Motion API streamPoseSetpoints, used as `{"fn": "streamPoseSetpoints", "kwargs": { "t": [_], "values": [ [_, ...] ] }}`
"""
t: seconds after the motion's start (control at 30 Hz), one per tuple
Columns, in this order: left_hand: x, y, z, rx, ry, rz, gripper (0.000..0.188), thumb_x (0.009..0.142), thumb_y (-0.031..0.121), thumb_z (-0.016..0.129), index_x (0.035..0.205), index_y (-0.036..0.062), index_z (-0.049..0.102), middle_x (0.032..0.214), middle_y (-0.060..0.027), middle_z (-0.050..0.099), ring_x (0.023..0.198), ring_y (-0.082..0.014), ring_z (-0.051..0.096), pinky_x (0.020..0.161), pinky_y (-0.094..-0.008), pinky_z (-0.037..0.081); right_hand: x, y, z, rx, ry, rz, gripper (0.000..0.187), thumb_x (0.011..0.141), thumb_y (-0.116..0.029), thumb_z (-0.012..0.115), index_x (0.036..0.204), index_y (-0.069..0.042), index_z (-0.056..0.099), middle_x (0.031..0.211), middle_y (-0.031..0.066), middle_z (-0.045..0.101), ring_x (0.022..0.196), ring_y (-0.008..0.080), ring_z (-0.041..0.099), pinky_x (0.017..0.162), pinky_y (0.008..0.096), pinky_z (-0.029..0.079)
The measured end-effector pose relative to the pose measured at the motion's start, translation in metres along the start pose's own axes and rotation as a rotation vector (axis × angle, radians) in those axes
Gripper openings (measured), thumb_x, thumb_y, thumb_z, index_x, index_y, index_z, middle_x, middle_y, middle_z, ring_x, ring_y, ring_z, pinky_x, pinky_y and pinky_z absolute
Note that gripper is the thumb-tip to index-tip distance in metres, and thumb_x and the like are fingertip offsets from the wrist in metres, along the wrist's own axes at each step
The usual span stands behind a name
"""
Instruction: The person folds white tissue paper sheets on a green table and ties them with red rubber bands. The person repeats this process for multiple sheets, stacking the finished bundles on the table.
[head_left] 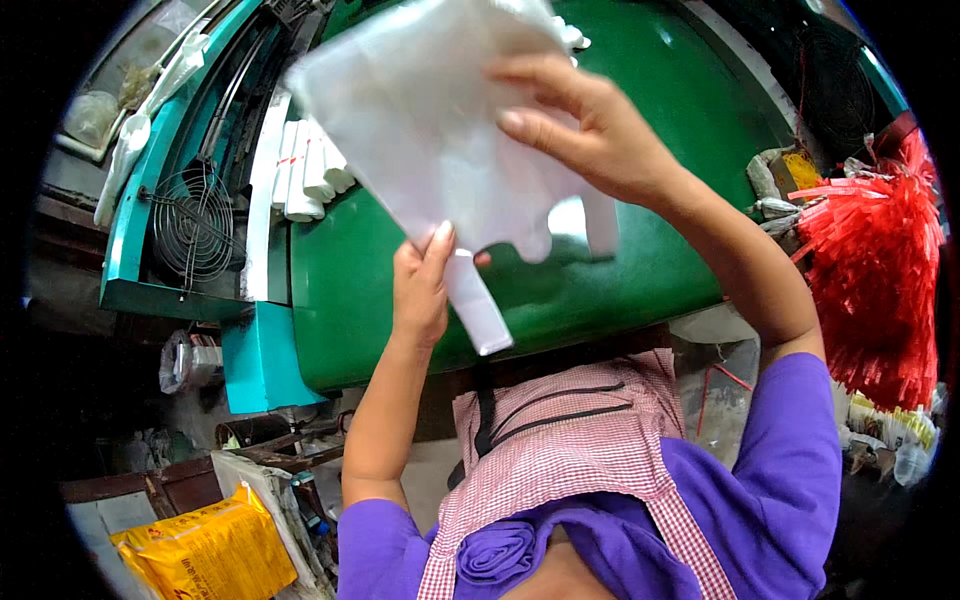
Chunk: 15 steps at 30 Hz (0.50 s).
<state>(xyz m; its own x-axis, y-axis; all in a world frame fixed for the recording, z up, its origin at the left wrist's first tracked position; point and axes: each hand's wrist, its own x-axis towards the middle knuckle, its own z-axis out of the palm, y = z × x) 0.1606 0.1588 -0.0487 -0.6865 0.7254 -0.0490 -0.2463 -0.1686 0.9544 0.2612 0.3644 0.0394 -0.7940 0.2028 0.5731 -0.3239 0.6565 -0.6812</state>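
Observation:
In front of me, raised above a green work surface (620,300), is a whitish, translucent plastic vest bag (440,140), or a flat stack of them; I cannot tell which. One of its handle strips (480,310) hangs down toward me, and a rounded notch shows along the lower edge. My left hand (425,285) is closed on the bag at the base of that strip, thumb on top. Over the bag's upper right part, my right hand (575,120) has its fingers stretched and thumb apart, slightly blurred. Whether its fingertips touch the plastic is hard to see.
Rolled white bundles (308,170) with red bands lie at the left edge of the green surface. A teal metal frame (270,355) borders it, beside a round wire fan guard (195,225). Red plastic strips (870,270) hang at right. A yellow sack (205,550) sits lower left.

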Motion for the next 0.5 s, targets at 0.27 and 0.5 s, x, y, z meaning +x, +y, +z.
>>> {"fn": "streamPoseSetpoints", "kwargs": {
  "t": [0.27,0.5],
  "values": [
    [-0.086,-0.038,-0.075,0.266,0.057,-0.132,0.059,0.09,0.006,0.051,0.144,0.0021,0.025,0.103,-0.0103,0.06,0.082,-0.0165,0.061,0.074,-0.0278,0.051,-0.162,0.022,0.003,-0.535,-0.9,0.122,0.092,0.069,-0.035,0.078,0.145,-0.013,0.03,0.154,0.0128,0.019,0.143,0.0361,0.012,0.11,0.0598,0.016],
    [-0.048,-0.014,-0.077,1.313,-0.475,0.539,0.034,0.071,0.0,0.067,0.104,0.0096,0.064,0.114,-0.0116,0.059,0.105,-0.0296,0.058,0.102,-0.0492,0.034,-0.176,0.042,0.013,-0.385,-0.605,0.022,0.056,0.074,-0.008,0.068,0.127,-0.013,0.052,0.141,0.012,0.041,0.137,0.0311,0.031,0.11,0.0515,0.025]
  ]
}}
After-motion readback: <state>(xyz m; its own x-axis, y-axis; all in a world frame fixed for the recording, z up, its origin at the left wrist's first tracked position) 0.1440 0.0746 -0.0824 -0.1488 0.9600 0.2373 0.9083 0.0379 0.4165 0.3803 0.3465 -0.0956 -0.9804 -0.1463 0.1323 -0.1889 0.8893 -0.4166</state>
